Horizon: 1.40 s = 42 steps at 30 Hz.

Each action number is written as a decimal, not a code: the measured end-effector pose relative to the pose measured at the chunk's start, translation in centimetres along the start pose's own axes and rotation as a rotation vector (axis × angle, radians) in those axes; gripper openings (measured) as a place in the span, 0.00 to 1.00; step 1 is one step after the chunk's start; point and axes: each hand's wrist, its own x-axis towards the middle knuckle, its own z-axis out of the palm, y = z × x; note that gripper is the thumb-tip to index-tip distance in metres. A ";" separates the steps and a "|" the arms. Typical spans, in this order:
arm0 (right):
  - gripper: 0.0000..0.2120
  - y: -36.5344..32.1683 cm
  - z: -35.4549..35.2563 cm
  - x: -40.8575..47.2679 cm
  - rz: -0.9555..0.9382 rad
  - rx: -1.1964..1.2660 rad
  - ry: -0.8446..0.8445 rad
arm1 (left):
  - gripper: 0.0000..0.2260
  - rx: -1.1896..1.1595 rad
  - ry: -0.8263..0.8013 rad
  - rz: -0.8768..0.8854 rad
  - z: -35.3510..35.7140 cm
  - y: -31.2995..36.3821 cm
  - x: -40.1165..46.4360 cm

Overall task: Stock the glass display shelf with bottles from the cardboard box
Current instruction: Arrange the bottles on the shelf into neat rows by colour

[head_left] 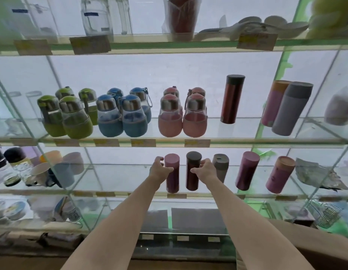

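My left hand (159, 168) grips a tall pink bottle (172, 180) standing on the lower glass shelf (114, 173). My right hand (204, 170) grips a dark red bottle with a dark cap (192, 173) just to its right. Both bottles stand upright near the shelf's front edge. Beyond them stand a grey bottle (220, 166), a magenta bottle (246, 170) and a pink bottle with an orange top (279, 174). A corner of the cardboard box (313, 248) shows at the lower right.
The shelf above holds green (66, 115), blue (120, 115) and pink (181, 115) round bottles, a red flask (232, 99) and two tall tumblers (290, 108). Cups and jars (42, 170) fill the left compartment. A crumpled wrapper (317, 175) lies at the right.
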 end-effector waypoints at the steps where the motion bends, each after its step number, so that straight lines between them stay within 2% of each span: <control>1: 0.26 0.1 -0.1 0.3 0.001 0.008 0.000 | 0.28 -0.005 0.001 -0.001 0.3 -0.1 0.4; 7: 0.32 1.2 -0.3 1.7 -0.007 -0.007 -0.104 | 0.29 -0.047 0.022 -0.058 1.8 -1.3 2.1; 16: 0.32 2.9 1.1 3.4 0.054 0.052 -0.110 | 0.26 -0.038 0.037 -0.100 3.1 -2.7 4.6; 23: 0.32 3.9 1.8 4.8 0.090 0.051 -0.140 | 0.28 -0.109 0.018 -0.205 4.1 -3.7 6.0; 30: 0.30 3.8 2.0 5.9 0.048 0.051 -0.184 | 0.24 -0.114 0.065 -0.193 4.7 -3.5 7.3; 33: 0.27 3.8 1.9 5.9 0.044 0.045 -0.193 | 0.25 -0.127 0.003 -0.225 4.9 -3.5 7.1; 37: 0.25 3.4 1.7 5.5 0.037 0.008 -0.193 | 0.36 -0.122 -0.154 -0.134 5.3 -3.4 7.1; 42: 0.25 3.1 1.4 4.9 0.054 -0.016 -0.189 | 0.26 -0.108 -0.141 -0.106 5.8 -2.7 7.5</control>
